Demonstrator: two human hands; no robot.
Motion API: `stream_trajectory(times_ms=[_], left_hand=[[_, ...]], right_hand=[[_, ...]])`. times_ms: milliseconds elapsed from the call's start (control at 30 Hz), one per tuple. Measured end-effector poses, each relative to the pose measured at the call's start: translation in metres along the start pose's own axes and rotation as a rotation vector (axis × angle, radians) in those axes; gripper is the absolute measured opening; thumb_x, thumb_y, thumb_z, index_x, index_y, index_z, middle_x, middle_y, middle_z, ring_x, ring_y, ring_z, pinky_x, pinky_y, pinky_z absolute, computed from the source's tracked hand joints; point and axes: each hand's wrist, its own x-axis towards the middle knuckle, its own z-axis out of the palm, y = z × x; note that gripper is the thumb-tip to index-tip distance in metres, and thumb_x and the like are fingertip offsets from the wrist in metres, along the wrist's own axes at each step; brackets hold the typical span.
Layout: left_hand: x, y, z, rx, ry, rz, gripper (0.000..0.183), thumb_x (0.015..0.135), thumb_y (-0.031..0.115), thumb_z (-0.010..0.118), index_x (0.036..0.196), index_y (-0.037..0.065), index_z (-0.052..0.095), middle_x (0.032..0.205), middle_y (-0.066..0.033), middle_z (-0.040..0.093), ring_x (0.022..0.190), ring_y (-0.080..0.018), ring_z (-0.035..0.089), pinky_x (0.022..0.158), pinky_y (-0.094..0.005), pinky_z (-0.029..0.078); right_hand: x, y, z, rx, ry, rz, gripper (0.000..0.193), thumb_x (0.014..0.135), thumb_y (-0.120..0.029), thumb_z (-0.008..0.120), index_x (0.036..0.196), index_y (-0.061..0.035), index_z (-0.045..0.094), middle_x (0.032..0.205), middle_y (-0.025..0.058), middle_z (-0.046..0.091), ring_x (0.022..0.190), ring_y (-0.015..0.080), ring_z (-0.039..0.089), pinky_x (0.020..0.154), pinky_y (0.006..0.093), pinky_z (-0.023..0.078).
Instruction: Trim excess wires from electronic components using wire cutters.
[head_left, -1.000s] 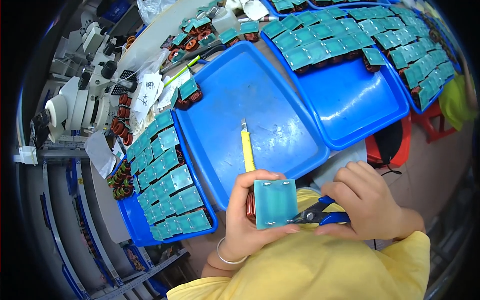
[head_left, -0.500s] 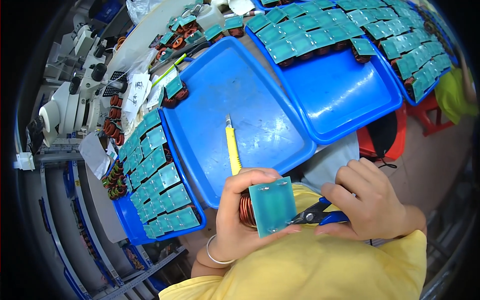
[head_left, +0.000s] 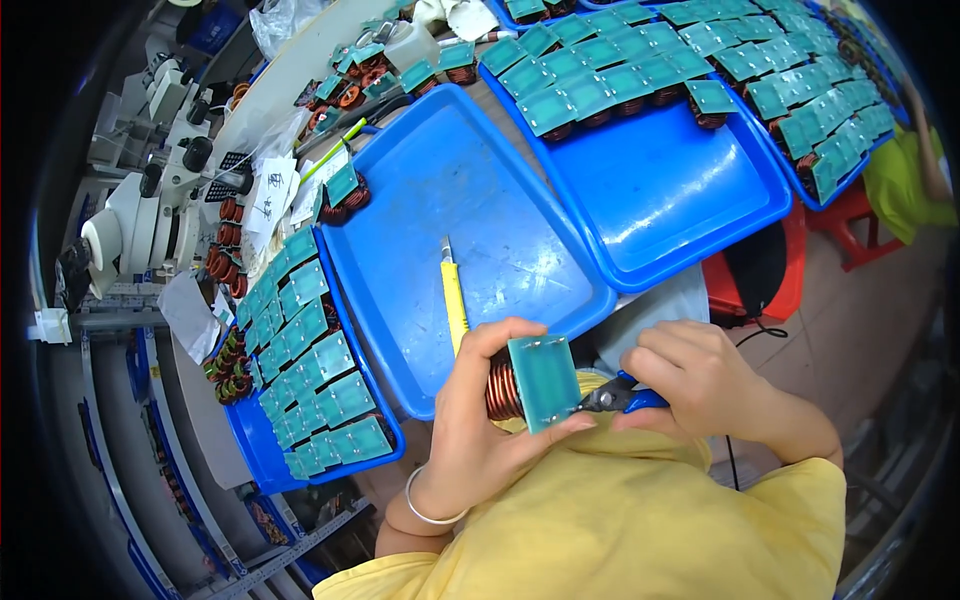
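Observation:
My left hand is closed round a copper-wound coil fixed to a square green circuit board, whose flat face is turned to the right. Small metal pins show at the board's upper and lower edges. Blue-handled cutting pliers sit in my closed right hand; their jaws reach the board's lower right corner. Whether the jaws grip a pin is too small to tell. Beyond my left hand, a yellow utility knife lies in a blue tray, blade pointing away.
Left stands a blue tray filled with board-topped coils. Another blue tray at right holds rows of them along its far end. A single board-and-coil piece rests by the middle tray's edge. Microscopes stand far left; a red stool is right.
Both hands have shifted slightly up, the right one also to the left. The coil's board has turned a little, and the pliers' jaws stay at its lower right corner.

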Motion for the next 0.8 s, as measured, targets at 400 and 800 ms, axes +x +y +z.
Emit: stream_trajectory(times_ms=[400,800], left_hand=[[-0.003,-0.008,0.001,-0.194,-0.013,0.049,0.069,0.062,0.016,0.081,0.117,0.001,0.041,0.109,-0.0104,0.048,0.097,-0.0185,0.051,0.084,-0.0288,0.042],[-0.001,-0.004,-0.002,-0.121,-0.047,0.145,0.068,0.061,0.018,0.08,0.116,0.001,0.043,0.106,-0.0124,0.05,0.095,-0.0244,0.051,0.081,-0.031,0.042]], right_hand=[[0.011,-0.017,-0.01,-0.015,0.072,-0.026,0.049,0.072,-0.048,0.063,0.085,-0.0019,0.051,0.072,0.0103,0.042,0.063,0.0279,0.045,0.057,0.0351,0.036],[0.014,-0.023,-0.016,-0.017,-0.013,-0.021,0.049,0.069,-0.047,0.065,0.081,-0.0015,0.051,0.071,0.0101,0.04,0.063,0.0277,0.044,0.057,0.0356,0.036]])
